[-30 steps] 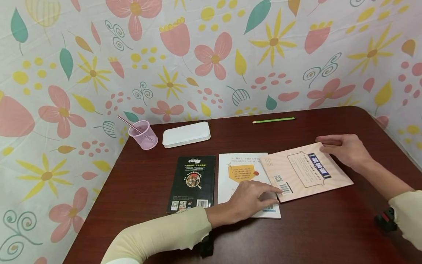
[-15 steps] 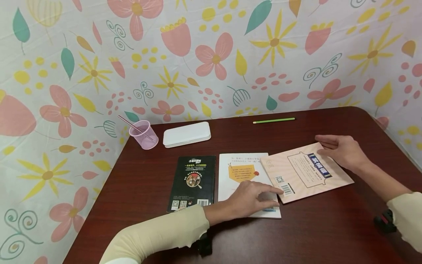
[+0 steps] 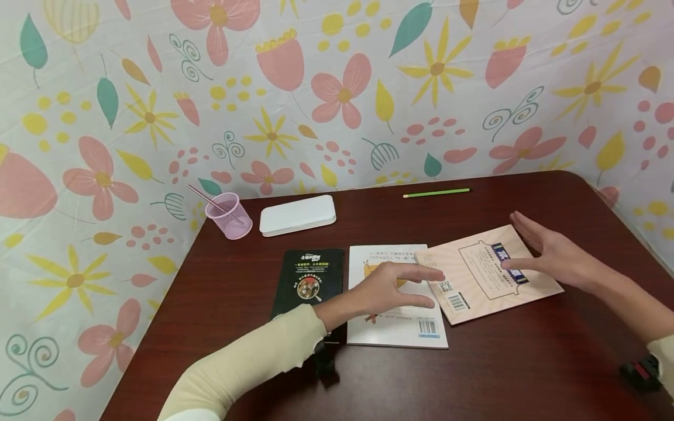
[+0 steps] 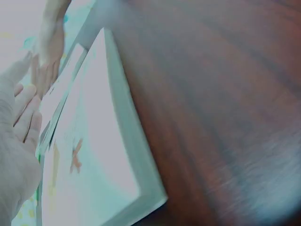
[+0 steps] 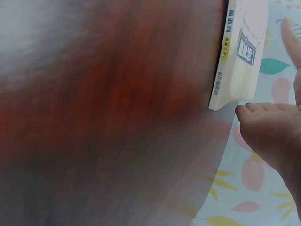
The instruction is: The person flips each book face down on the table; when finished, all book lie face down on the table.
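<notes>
A peach-coloured book lies tilted at the right, its near left edge against or over the white book in the middle. My left hand hovers over the white book with thumb and fingers spread, holding nothing. Above the peach book's right part is my right hand, fingers extended and thumb apart, also holding nothing. In the right wrist view the peach book's spine shows beside that hand. A black book lies left of the white one, partly hidden by my left forearm.
At the back left stand a pink mesh cup with a striped stick in it and a white case. A green pencil lies near the table's far edge. A floral cloth hangs behind the table.
Both hands have lifted off the books. The left hand has moved up and away from the peach book's corner; the right has opened its thumb wide. The books have hardly moved.
</notes>
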Available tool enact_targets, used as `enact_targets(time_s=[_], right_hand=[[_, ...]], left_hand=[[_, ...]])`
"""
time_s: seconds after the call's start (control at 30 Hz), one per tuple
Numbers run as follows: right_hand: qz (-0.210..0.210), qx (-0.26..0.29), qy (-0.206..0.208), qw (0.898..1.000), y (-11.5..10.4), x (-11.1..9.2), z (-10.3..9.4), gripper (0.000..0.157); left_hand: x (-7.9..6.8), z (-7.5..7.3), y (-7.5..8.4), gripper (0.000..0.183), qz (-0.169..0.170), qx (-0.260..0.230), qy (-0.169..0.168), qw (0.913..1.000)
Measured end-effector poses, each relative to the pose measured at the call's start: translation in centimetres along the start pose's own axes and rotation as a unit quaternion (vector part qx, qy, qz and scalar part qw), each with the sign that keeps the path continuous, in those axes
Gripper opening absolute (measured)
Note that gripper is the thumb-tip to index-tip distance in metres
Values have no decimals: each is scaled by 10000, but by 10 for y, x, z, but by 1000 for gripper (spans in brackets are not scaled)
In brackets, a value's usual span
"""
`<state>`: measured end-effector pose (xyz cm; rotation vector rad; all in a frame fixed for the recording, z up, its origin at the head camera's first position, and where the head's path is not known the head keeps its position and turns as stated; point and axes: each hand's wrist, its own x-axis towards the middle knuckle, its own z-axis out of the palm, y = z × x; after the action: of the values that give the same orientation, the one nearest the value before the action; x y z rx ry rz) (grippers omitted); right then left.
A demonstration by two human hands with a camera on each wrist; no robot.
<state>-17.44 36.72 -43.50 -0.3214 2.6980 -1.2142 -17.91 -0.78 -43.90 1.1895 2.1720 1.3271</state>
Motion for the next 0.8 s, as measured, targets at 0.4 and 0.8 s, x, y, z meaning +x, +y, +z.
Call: enact_targets(time_s=[0.4,0.8], right_hand=[[-454,-41,-85,9989,10,-31,10,124],[-635,-388,271,9969,16,-54,13,117]], left_hand=[[17,-19,-10,70,-124,-11,-31,9999],[28,-21,-25,83,-269,349,-103,9990]])
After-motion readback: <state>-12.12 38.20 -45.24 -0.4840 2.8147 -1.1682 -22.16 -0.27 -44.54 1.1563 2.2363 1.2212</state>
